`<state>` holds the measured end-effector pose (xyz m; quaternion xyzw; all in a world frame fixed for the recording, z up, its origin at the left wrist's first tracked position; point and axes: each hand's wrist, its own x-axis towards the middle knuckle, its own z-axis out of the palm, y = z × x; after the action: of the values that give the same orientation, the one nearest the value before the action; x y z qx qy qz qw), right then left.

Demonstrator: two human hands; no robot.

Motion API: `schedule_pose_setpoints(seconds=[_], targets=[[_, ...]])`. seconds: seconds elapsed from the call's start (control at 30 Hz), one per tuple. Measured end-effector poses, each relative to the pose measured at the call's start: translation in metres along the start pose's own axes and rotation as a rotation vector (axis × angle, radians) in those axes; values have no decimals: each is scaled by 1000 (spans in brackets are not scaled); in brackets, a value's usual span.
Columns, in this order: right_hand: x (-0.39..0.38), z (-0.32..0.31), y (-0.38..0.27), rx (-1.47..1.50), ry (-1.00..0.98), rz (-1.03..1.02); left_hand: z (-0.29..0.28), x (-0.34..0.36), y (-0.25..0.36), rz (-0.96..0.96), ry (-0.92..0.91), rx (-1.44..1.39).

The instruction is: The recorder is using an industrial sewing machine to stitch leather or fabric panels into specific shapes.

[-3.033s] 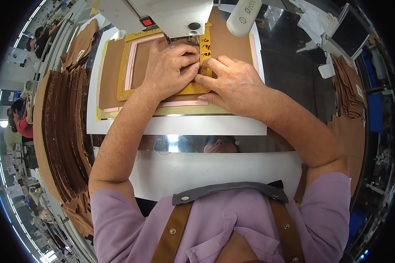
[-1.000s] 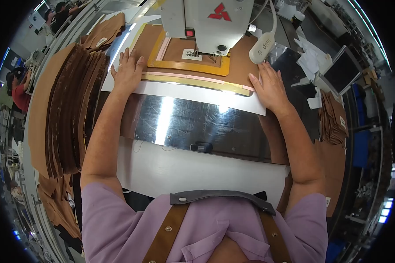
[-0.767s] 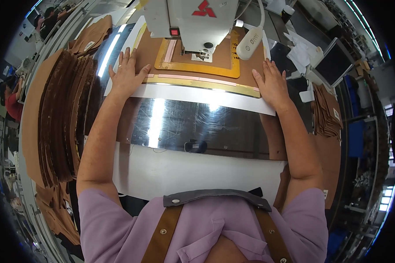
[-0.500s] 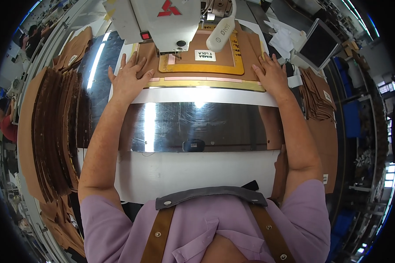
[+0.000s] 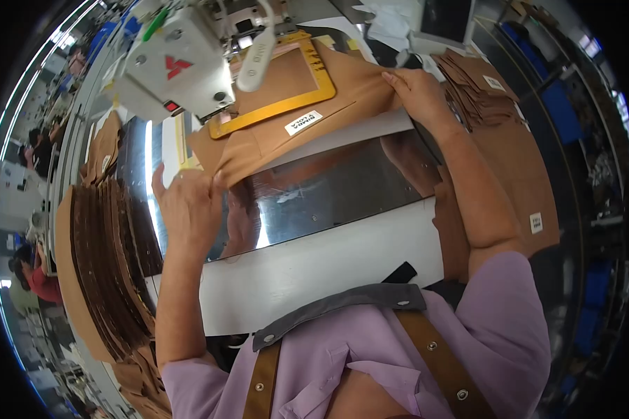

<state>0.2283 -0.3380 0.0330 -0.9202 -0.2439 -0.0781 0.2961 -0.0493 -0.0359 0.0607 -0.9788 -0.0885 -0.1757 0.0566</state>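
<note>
A brown leather-like panel (image 5: 342, 108) with a white label (image 5: 303, 123) stretches between my hands. Its near edge is raised off the shiny metal plate (image 5: 321, 202), and its far part passes beneath a yellow frame (image 5: 272, 116) of the sewing machine (image 5: 182, 66). At the panel's near left corner, my left hand (image 5: 190, 209) is closed with fingertips on the edge, its thumb sticking out. My right hand (image 5: 421, 99) pinches the right edge of the panel. The label lies in front of the frame's near bar.
Thick brown panels (image 5: 112, 258) stand stacked at the left. More brown pieces (image 5: 479, 91) are piled at the right, near a screen (image 5: 446, 19). A white cable-hung control piece (image 5: 256, 61) hangs beside the machine head. Two people (image 5: 45, 279) sit far left.
Both hands went from lying flat to gripping the panel's edges. The panel has slid toward me, bringing its label out from inside the yellow frame. The whole view has tilted.
</note>
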Motion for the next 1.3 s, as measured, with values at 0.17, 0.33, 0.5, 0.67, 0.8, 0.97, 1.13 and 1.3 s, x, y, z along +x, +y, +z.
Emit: schedule_pose_setpoints(seconds=[0.17,0.33,0.5,0.67,0.8,0.97,1.13,1.3], targets=[[-53,-102,77,103,325,-126,-28,-25,102,339,-12,-292],[-160,-217,159,343,520,160,-27,-33,186,718,-46,-677],[-273,-267,274,-20,654,529,-24,-38,188,767,-156,-714],[-334,-252,343,-221,897,624,-6,-54,151,581,-177,-599],[-312,-201,252,62,1007,496,1,-78,102,318,-145,-624],[-272,-109,62,-11,422,3,21,-148,56,134,-56,-603],[-283,-7,-15,62,47,-396,29,-186,58,-53,-161,-246],[-285,4,-20,9,-57,-411,21,-175,68,-119,-236,-295]])
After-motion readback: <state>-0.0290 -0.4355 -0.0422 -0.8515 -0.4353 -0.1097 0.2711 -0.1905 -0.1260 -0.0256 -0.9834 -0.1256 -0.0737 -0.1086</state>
